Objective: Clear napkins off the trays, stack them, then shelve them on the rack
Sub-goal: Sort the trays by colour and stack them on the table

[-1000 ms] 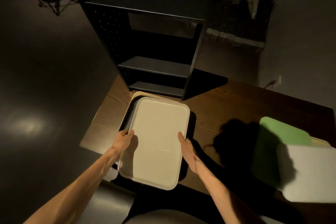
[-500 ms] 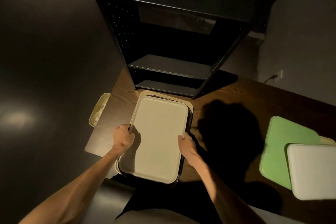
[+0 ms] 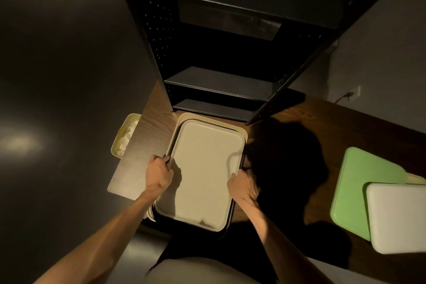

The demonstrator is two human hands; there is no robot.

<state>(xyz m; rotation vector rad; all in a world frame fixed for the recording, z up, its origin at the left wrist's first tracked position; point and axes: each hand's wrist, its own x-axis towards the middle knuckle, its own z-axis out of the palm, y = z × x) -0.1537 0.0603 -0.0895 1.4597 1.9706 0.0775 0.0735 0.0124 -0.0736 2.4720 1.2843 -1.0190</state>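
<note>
My left hand (image 3: 159, 173) is curled over the left long edge of the stack of rectangular plastic trays (image 3: 205, 173), fingers hooked round the rim, so that grip is grasping the stack. My right hand (image 3: 243, 185) closes on the opposite long edge, thumb on top of the rim and fingers tucked down the side, grasping the same stack. The top tray is a pale cream one with rounded corners and a bare surface; under it a black rim shows along the right and near sides, and a tan tray peeks out at the far end. The stack lies on the brown wood-grain tabletop (image 3: 152, 122) near its left end, its near end reaching over the tabletop's near edge towards me and its far end just in front of the black metal rack with perforated side panels (image 3: 221, 80), which stands at the far edge. Two dark shelves show inside the rack. Towards the right end of the tabletop lies a green rectangular tray (image 3: 364, 187) with a white rectangular tray (image 3: 398, 217) overlapping its near right corner. Beyond the left edge of the tabletop sits a pale yellow bin (image 3: 119, 143) holding crumpled white napkins (image 3: 128, 138).
</note>
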